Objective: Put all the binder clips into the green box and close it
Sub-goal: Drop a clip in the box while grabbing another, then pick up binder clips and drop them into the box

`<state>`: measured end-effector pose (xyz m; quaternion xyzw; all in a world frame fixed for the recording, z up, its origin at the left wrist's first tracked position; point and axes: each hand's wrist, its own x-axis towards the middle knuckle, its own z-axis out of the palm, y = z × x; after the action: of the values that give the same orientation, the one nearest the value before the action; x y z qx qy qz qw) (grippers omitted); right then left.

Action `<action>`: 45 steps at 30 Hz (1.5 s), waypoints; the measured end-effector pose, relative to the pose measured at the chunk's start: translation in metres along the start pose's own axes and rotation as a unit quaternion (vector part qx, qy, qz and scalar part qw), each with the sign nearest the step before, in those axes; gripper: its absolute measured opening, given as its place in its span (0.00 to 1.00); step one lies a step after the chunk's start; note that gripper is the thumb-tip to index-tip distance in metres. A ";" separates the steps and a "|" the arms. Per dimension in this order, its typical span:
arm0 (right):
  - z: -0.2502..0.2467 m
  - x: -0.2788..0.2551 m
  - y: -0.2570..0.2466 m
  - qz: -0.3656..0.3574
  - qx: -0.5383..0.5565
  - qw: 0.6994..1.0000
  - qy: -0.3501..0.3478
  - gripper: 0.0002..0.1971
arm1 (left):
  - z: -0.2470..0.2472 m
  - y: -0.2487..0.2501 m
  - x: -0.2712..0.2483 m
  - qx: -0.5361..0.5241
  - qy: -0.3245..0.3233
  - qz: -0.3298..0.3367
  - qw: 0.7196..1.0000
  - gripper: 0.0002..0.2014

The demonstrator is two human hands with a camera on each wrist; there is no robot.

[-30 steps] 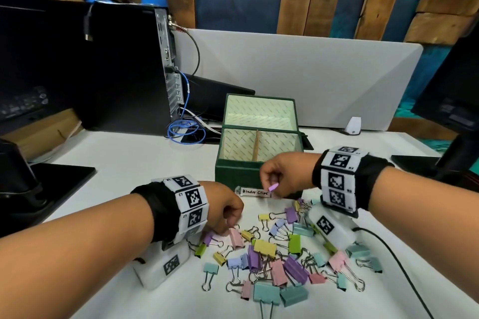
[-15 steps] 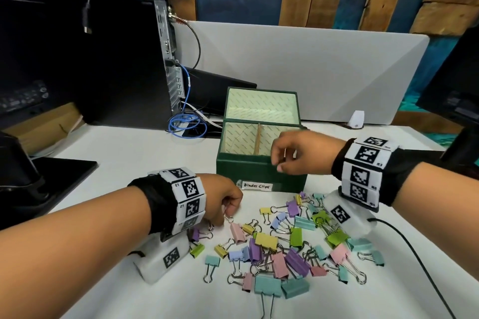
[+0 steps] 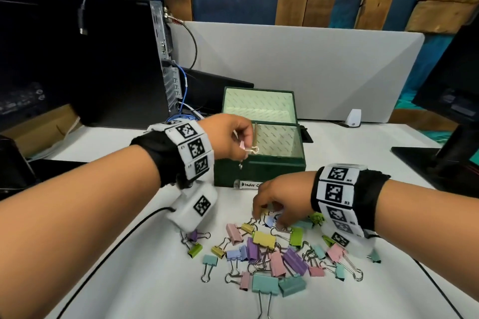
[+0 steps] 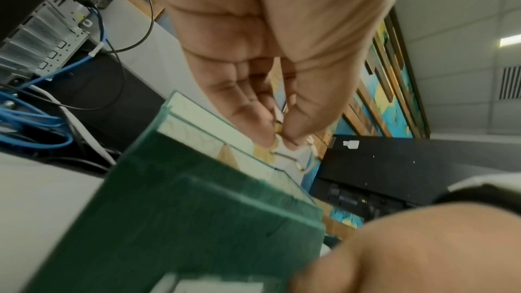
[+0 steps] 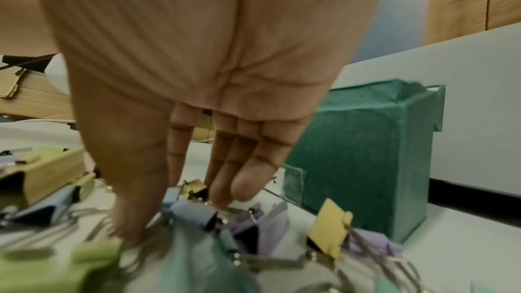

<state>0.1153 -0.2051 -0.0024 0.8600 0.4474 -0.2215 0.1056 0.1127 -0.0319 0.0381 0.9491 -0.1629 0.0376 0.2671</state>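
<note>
Pastel binder clips (image 3: 269, 254) lie heaped before the open green box (image 3: 274, 163).

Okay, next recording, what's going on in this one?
A person is sorting coloured binder clips from a white table into an open green box with its lid up. The left hand pinches a small pink clip by its wire handle above the box's front left corner. The right hand reaches down into the pile, fingertips around a small blue clip. Most clips are on the table; the box compartments in view look empty.
</note>
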 end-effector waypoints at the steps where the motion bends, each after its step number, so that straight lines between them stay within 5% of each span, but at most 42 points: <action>1: 0.001 0.000 0.000 0.000 0.003 1.000 0.007 0.23 | -0.001 0.002 0.006 -0.018 0.016 0.002 1.000 0.10; 10: 0.003 0.004 -0.001 0.008 0.045 0.999 0.015 0.14 | 0.011 0.027 0.054 -0.118 0.124 0.018 0.985 0.07; 15: 0.005 0.005 -0.002 0.009 0.063 0.998 0.024 0.12 | 0.016 0.029 0.059 -0.104 0.085 0.007 0.991 0.12; 19: 0.005 0.002 -0.002 0.020 0.064 0.997 0.031 0.16 | 0.011 0.013 0.039 -0.047 0.085 0.004 0.995 0.06; 24: 0.004 0.005 -0.005 0.000 0.047 0.999 0.018 0.13 | 0.000 -0.008 -0.011 0.016 -0.076 -0.018 0.997 0.08; 30: 0.005 0.007 -0.007 0.007 0.035 0.999 0.018 0.09 | 0.004 -0.030 -0.062 0.125 -0.264 -0.091 0.952 0.17; 40: -0.006 0.000 -0.001 0.039 0.125 0.991 0.020 0.08 | 0.020 -0.031 -0.094 0.197 -0.317 -0.077 0.925 0.29; 45: -0.046 -0.026 0.020 0.081 0.189 0.967 0.153 0.06 | 0.030 -0.034 -0.095 0.198 -0.290 -0.061 0.934 0.23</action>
<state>0.1316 -0.2177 0.0495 0.9214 0.3369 -0.1588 -0.1109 0.0339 0.0070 -0.0196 0.9605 -0.1646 -0.2239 0.0169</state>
